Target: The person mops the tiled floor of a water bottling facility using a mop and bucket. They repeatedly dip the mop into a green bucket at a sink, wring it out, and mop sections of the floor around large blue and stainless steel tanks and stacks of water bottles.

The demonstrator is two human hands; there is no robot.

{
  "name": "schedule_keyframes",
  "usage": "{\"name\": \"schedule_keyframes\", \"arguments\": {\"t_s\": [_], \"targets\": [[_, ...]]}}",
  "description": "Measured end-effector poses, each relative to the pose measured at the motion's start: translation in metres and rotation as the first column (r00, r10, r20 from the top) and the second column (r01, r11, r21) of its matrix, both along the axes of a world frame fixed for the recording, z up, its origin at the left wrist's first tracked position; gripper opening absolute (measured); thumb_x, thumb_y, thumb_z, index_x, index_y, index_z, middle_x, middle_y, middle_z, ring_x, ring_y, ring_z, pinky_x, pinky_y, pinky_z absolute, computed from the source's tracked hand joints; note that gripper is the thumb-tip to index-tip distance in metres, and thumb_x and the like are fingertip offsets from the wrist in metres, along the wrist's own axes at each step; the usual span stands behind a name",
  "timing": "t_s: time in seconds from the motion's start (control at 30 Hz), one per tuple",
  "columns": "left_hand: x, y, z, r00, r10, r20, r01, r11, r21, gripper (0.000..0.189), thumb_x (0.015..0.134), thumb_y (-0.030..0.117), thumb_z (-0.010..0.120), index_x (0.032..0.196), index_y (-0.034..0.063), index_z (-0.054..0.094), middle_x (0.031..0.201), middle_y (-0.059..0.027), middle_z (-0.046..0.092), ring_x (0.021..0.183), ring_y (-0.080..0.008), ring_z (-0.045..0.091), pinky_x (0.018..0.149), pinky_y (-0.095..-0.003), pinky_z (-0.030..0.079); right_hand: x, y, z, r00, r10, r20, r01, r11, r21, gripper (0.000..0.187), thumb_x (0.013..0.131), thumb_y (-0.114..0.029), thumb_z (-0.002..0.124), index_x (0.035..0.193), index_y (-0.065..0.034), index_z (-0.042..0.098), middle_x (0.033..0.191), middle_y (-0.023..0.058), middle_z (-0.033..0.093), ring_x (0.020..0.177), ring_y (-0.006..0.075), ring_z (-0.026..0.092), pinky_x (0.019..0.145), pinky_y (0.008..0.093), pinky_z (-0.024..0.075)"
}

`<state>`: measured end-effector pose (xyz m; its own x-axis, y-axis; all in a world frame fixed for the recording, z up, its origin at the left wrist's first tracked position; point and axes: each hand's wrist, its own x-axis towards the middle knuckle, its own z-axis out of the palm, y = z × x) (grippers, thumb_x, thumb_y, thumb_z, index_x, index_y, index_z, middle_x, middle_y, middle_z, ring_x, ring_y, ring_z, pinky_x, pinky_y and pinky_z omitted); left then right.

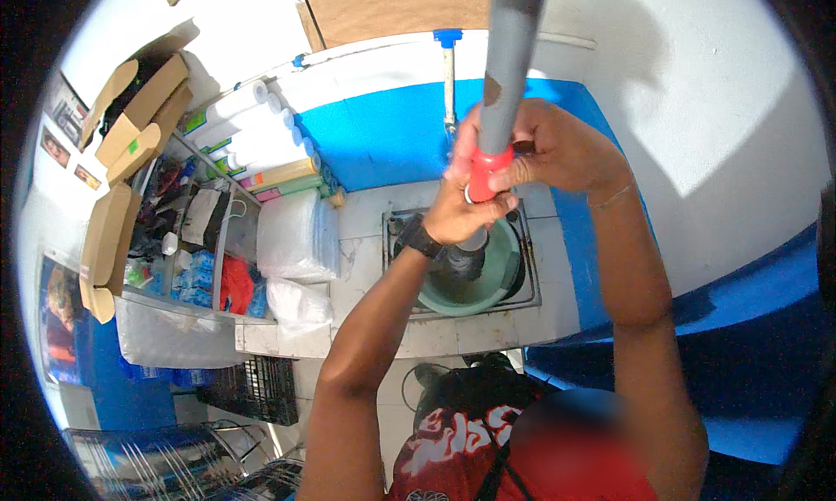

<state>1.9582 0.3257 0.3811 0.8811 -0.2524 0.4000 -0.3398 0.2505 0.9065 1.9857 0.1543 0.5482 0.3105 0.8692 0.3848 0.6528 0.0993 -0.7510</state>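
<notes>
A grey pipe (509, 63) with brown scuffs rises towards the camera, with a red collar (486, 174) around its lower end. My left hand (460, 197) wraps the red collar from the left, and a black watch is on that wrist. From the right, my right hand (545, 148) pinches the same collar between thumb and fingers. Below my hands, a pale green basin (506, 275) sits on a gas stove (537, 285). A dark, rounded object (460, 262) with a grey top is in the basin; what it is I cannot tell.
Left on the tiled counter (431, 337) are stacked bubble wrap sheets (297, 239), a white plastic bag (297, 305) and several rolls (228, 112). Beyond them stands a shelf with cardboard boxes (140, 115). A white pipe (449, 83) runs down the wall; blue cloth (738, 331) hangs right.
</notes>
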Motion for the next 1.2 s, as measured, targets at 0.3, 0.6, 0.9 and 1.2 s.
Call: {"name": "schedule_keyframes", "arguments": {"t_s": [0.3, 0.6, 0.9, 1.2], "targets": [[-0.018, -0.032, 0.002, 0.968, 0.162, 0.19, -0.135, 0.98, -0.147, 0.016, 0.093, 0.008, 0.077, 0.107, 0.0012, 0.073, 0.098, -0.0025, 0.074, 0.093, -0.0142, 0.07, 0.084, -0.034, 0.057, -0.012, 0.012, -0.048, 0.771, -0.571, 0.282, 0.43, 0.794, 0.43, 0.048, 0.078, -0.029, 0.1, 0.097, -0.0038, 0.063, 0.084, 0.0106, 0.071, 0.067, 0.0219, 0.069, 0.063, 0.0322, 0.0576], [-0.008, -0.064, -0.04, 0.782, 0.567, 0.259, -0.622, 0.735, 0.271, 0.021, 0.086, 0.018, 0.085, 0.096, 0.0021, 0.074, 0.083, -0.0174, 0.077, 0.08, -0.0263, 0.079, 0.072, -0.042, 0.059, -0.037, 0.04, -0.087, 0.488, -0.776, -0.401, 0.867, 0.378, 0.324, 0.037, 0.096, -0.025, 0.088, 0.082, -0.0075, 0.059, 0.068, 0.0003, 0.058, 0.06, 0.0091, 0.056, 0.053, 0.0294, 0.0431], [-0.017, -0.047, -0.009, 0.885, -0.206, 0.417, 0.147, 0.975, 0.169, 0.019, 0.09, 0.017, 0.081, 0.101, 0.0051, 0.071, 0.086, -0.0075, 0.074, 0.082, -0.0209, 0.071, 0.075, -0.0388, 0.057, -0.003, 0.017, -0.035, 0.399, 0.784, -0.475, -0.611, 0.614, 0.5, 0.033, 0.085, -0.014, 0.091, 0.076, -0.0088, 0.06, 0.075, 0.0045, 0.066, 0.066, 0.0167, 0.065, 0.061, 0.0315, 0.0543], [-0.031, -0.07, -0.038, 0.825, 0.444, 0.349, -0.483, 0.875, 0.031, 0.015, 0.086, 0.015, 0.077, 0.095, 0.0036, 0.072, 0.076, -0.0153, 0.072, 0.069, -0.0366, 0.072, 0.067, -0.0449, 0.057, -0.046, 0.005, -0.092, 0.723, -0.173, -0.669, 0.556, 0.72, 0.416, 0.038, 0.095, -0.009, 0.081, 0.079, -0.0133, 0.046, 0.064, -0.0019, 0.053, 0.047, 0.0062, 0.046, 0.043, 0.0266, 0.0354]]}}
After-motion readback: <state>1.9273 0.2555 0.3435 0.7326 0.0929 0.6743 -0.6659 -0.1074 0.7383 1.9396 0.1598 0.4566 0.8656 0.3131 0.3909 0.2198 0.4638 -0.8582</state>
